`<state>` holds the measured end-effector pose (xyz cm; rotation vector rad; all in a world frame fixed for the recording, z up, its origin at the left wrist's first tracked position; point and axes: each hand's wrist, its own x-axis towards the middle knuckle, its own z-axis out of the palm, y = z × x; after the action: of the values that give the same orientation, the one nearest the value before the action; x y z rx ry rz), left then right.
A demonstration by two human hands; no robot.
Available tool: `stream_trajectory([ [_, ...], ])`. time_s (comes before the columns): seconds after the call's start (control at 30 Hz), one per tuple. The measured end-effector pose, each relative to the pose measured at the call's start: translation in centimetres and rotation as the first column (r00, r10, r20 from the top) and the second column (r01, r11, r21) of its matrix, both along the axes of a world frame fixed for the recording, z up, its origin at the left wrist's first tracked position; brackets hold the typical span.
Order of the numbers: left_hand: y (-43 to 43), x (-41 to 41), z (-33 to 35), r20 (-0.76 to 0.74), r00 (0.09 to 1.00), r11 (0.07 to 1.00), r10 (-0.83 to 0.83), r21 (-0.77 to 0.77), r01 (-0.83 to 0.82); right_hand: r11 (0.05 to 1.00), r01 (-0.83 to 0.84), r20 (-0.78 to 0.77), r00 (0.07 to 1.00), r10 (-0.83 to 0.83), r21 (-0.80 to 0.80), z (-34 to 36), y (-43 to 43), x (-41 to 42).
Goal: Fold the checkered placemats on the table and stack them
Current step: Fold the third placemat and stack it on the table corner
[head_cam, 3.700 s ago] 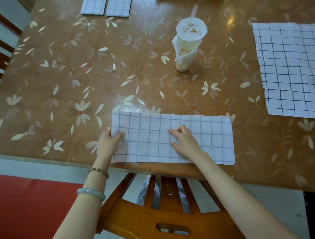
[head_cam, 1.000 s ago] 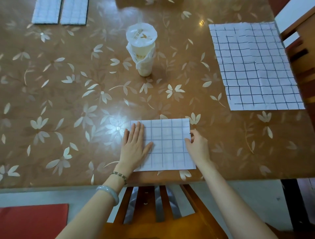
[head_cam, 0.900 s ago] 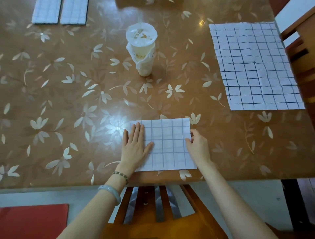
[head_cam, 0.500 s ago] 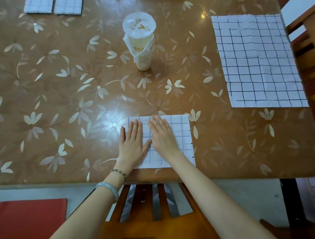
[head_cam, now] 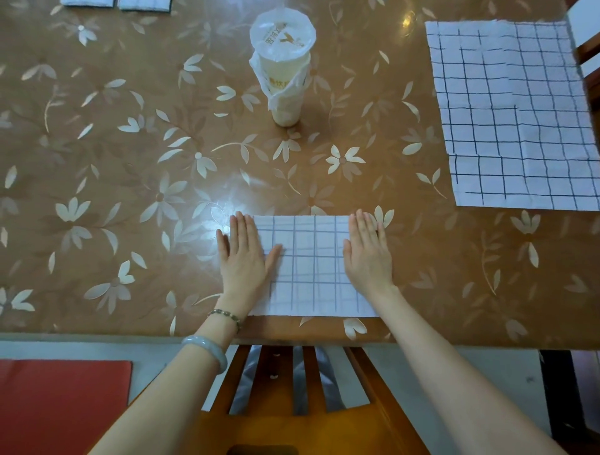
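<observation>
Step in hand: smoothing and creasing the folded placemat [head_cam: 308, 269]; this looks like the last press of this piece's fold.
Folded placemat: lies flat on the counter [head_cam: 130, 162] at its near edge, straight ahead of the person, a compact rectangle with its edges lined up.
Left hand [head_cam: 242, 259]: grip open, palm down, fingers straight and together, pressing on the mat's left edge, the outer fingers over the counter.
Right hand [head_cam: 368, 256]: grip open as well, palm flat on the mat's right edge, fingertips reaching past the far corner.
Open placemat [head_cam: 519, 113]: spread out and creased at the far right of the counter, well apart from both hands, not yet folded.
Folded pieces [head_cam: 144, 4]: 2 checkered pieces side by side at the far left edge, mostly cut off by the frame.
Cup [head_cam: 282, 65]: sealed drink in a plastic bag, upright, between the near mat and the far edge.
Progress: roughly midway, judging by 1 mat left open.
Next move: lift the folded mat by pinching its edges so the layers stay together, carry it to the far left pieces, skirting the cup, then reach right for the open mat.
</observation>
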<state>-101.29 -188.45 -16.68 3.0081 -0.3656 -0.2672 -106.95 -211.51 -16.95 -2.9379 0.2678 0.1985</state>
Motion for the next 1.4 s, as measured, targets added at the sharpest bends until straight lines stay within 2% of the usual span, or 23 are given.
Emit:
stream_trajectory([
  [0.13, -5.8, -1.1, 1.0, -0.027, 0.975, 0.973, -0.221, -0.077, 0.219, 0.999, 0.0, -0.019, 1.0, -0.001, -0.034, 0.0, 0.0, 0.0],
  [0.2, -7.9, -2.0, 0.8, -0.088, 0.962, 0.962, -0.26, -0.114, 0.25, 0.998, -0.007, -0.028, 1.0, 0.005, -0.061, 0.0, -0.1, 0.1],
  [0.3, -7.9, -2.6, 0.0, -0.121, 0.958, 0.965, -0.259, -0.074, 0.251, 0.997, -0.012, -0.035, 0.999, 0.01, -0.074, -0.1, -0.1, 0.1],
  [0.37, -6.4, -2.4, -0.4, -0.098, 0.968, 0.973, -0.229, -0.032, 0.227, 0.997, -0.009, -0.026, 1.0, 0.007, -0.082, -0.3, -0.1, 0.0],
  [0.5, -1.5, -0.9, -0.7, -0.059, 0.997, 0.999, -0.051, 0.007, 0.051, 0.996, -0.003, -0.021, 1.0, 0.001, -0.087, -0.4, -0.1, 0.0],
  [0.7, 1.7, -0.5, -0.2, -0.009, 1.0, 1.0, 0.025, 0.011, -0.025, 0.996, -0.002, -0.023, 1.0, 0.0, -0.09, -0.2, 0.1, 0.0],
  [0.83, -1.4, -3.9, 0.8, 0.009, 0.971, 0.971, -0.239, -0.027, 0.239, 0.997, 0.002, -0.014, 1.0, -0.003, -0.074, -0.1, 0.1, 0.0],
  [0.93, -3.7, -6.1, 0.5, -0.049, 0.944, 0.944, -0.327, -0.063, 0.324, 0.997, 0.003, -0.016, 1.0, -0.004, -0.079, 0.2, 0.3, 0.1],
  [1.07, -3.6, -6.3, -0.4, -0.115, 0.952, 0.959, -0.282, -0.023, 0.282, 0.997, 0.002, -0.026, 1.0, -0.005, -0.082, 0.1, 0.2, 0.1],
  [1.27, 0.9, -4.5, -0.8, -0.1, 0.991, 0.996, -0.094, -0.006, 0.094, 0.996, -0.003, -0.07, 0.998, -0.003, -0.091, 0.3, 0.2, 0.0],
  [1.4, 2.7, -3.9, -0.5, -0.105, 0.992, 0.997, -0.074, -0.023, 0.072, 0.992, 0.022, -0.093, 0.995, -0.034, -0.122, 1.0, 0.6, 0.1],
])
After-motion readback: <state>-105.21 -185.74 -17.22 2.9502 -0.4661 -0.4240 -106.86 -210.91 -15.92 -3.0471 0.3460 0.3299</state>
